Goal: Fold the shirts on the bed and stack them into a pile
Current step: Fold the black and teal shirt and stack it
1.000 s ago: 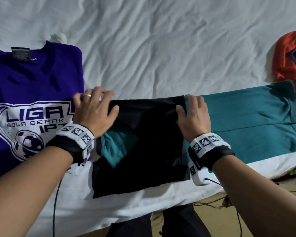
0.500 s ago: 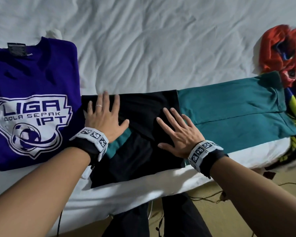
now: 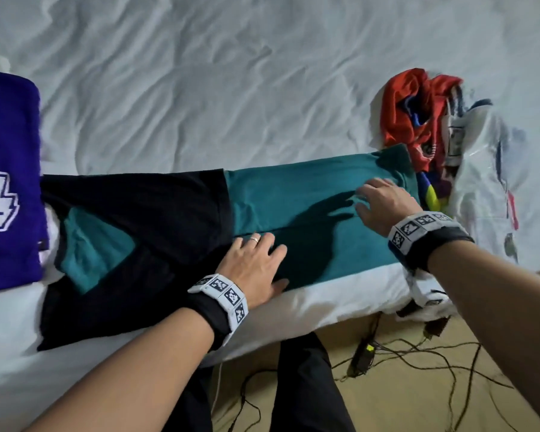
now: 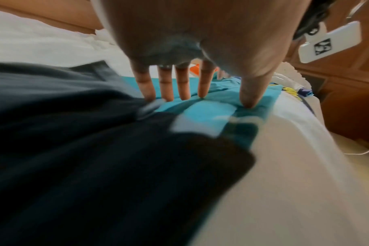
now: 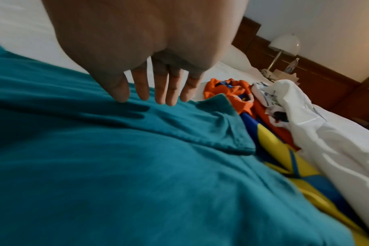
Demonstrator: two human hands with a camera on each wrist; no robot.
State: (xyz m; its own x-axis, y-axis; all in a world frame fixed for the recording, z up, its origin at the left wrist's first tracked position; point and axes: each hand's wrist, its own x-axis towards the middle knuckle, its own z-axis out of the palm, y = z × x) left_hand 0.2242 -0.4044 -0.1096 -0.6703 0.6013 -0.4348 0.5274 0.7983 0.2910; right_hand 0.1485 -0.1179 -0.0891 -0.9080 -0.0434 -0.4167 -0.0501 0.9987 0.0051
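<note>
a rumpled white bed [image 3: 200, 88] carries the work. the left hand [image 3: 256, 266] is laid flat, its grip spread, on the teal-and-black shirt [image 3: 309, 194] at the near edge; the right hand [image 3: 384, 201] is spread just above the collar end. a lamp [image 5: 284, 45] is shown only by the right wrist view. half a second ago both hands were pressed on the black part; the purple shirt [image 3: 10, 182] is now cut off at the left.

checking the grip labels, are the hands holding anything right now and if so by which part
Nothing is held. The left hand lies flat on the teal and black shirt near its middle; the right hand is open, its fingers straight, over the collar end.
</note>
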